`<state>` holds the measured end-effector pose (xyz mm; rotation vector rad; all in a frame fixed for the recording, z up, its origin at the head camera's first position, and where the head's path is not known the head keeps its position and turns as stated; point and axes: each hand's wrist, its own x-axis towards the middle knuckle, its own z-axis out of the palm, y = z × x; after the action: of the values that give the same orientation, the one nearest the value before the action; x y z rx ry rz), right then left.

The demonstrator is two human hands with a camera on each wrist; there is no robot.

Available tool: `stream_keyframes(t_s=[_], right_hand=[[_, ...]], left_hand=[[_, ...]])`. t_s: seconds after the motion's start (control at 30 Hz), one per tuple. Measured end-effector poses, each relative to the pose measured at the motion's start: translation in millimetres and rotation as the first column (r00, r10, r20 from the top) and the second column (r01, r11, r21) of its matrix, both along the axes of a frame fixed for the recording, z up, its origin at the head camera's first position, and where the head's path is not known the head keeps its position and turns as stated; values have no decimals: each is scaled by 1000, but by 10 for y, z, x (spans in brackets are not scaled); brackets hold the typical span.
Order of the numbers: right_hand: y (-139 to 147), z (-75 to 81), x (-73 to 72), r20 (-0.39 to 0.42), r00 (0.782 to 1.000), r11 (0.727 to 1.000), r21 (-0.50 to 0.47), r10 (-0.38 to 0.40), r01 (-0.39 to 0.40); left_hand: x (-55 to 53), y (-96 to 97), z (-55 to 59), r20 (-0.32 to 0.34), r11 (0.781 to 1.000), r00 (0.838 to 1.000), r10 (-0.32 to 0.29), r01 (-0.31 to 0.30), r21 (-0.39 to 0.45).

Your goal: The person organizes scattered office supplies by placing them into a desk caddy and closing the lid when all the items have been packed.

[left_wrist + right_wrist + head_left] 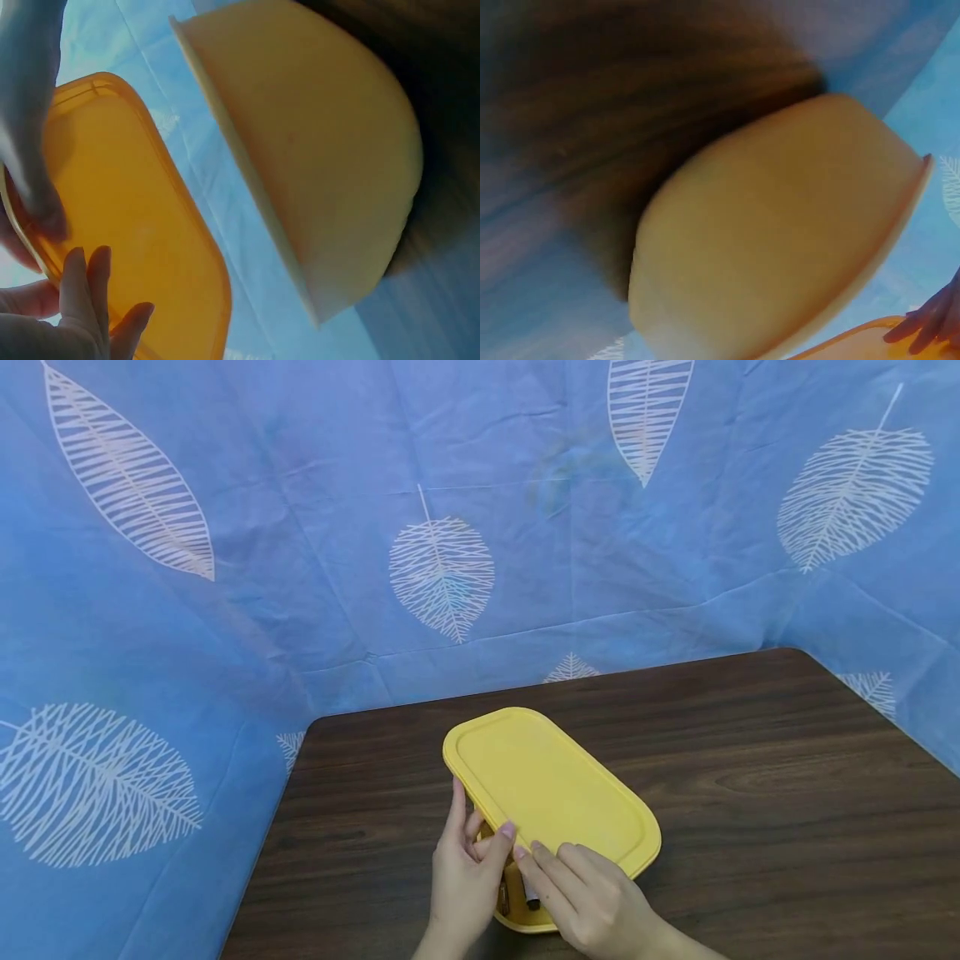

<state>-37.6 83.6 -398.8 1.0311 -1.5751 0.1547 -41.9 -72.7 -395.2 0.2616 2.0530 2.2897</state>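
Observation:
A yellow lid (555, 785) is held clear of a yellow box (528, 929) and covers most of it in the head view. With the thumb on top and fingers against the underside, my left hand (465, 881) grips the lid's near-left edge. My right hand (596, 897) holds the same edge just to the right, fingers on top and thumb underneath. Both hands (86, 315) show at the lid's underside in the left wrist view. Below the raised edge, a black-ended marker (531, 897) lies in the box beside a small brownish item (503, 897). The lid hides the box's other contents.
The box stands on a dark wood-grain table (765, 777). Behind and to the left hangs a blue cloth (315, 527) with white leaf prints. The table's far edge runs close to this cloth.

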Motion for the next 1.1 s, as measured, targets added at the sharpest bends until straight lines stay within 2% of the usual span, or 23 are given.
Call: stream_keyframes(t_s=[0.07,0.13,0.27,0.37,0.4,0.43,0.47,0.5,0.53,0.57,0.63,0.7,0.73,0.77,0.8,0.87,0.93,1.0,1.03,1.1], right_hand=[[-3,-11,13,2,1000,1000,9,-10,10],[-11,-17,30,19,1000,1000,10,-16,16],[42,-29,62,160,987,998,-57,18,-9],[186,-29,34,283,959,987,-159,26,20],[248,-27,21,335,942,980,-188,5,62],[314,-27,7,402,915,971,-207,-29,122],[382,-28,-9,469,881,959,-213,-69,188],[447,-30,-20,548,829,942,-209,-109,262],[508,-33,-26,641,754,923,-188,-144,336],[562,-37,-30,733,660,901,-157,-168,404],[650,-50,-38,877,447,865,-80,-175,495],[701,-60,-53,963,247,846,-44,-105,531],[719,-68,-62,984,165,841,-35,-65,540],[731,-78,-72,994,103,836,-34,-27,548],[738,-89,-82,998,58,832,-38,7,554],[743,-108,-90,997,-9,820,-53,71,570],[734,-134,-93,994,-44,805,-57,103,590],[712,-164,-93,986,-79,789,-66,144,610],[698,-179,-93,980,-99,782,-75,172,619],[664,-211,-95,966,-128,766,-93,223,636]], left_hand=[[-14,-13,-12,35,998,999,-28,25,64],[-26,-35,-27,52,996,998,-45,41,85],[-49,-92,-41,69,996,995,-69,64,69],[-71,-152,-44,81,997,994,-77,75,38],[-77,-174,-45,87,996,993,-79,76,36],[-83,-199,-50,88,997,993,-79,77,32],[-89,-221,-56,96,997,992,-77,74,33],[-93,-241,-64,104,997,992,-75,71,37],[-97,-259,-73,112,997,991,-74,70,43],[-100,-276,-85,114,996,990,-79,73,54],[-109,-301,-119,107,993,989,-98,91,74],[-123,-316,-160,94,988,987,-133,124,94],[-131,-319,-180,87,986,985,-147,139,96],[-137,-320,-197,85,983,984,-159,151,101],[-146,-319,-216,85,982,982,-166,157,104],[-164,-312,-253,86,983,982,-170,163,83],[-178,-292,-278,91,990,986,-140,140,5],[-192,-265,-301,78,986,992,-104,113,-124],[-198,-250,-311,65,974,994,-87,98,-206],[-206,-216,-323,37,926,998,-49,59,-372]])
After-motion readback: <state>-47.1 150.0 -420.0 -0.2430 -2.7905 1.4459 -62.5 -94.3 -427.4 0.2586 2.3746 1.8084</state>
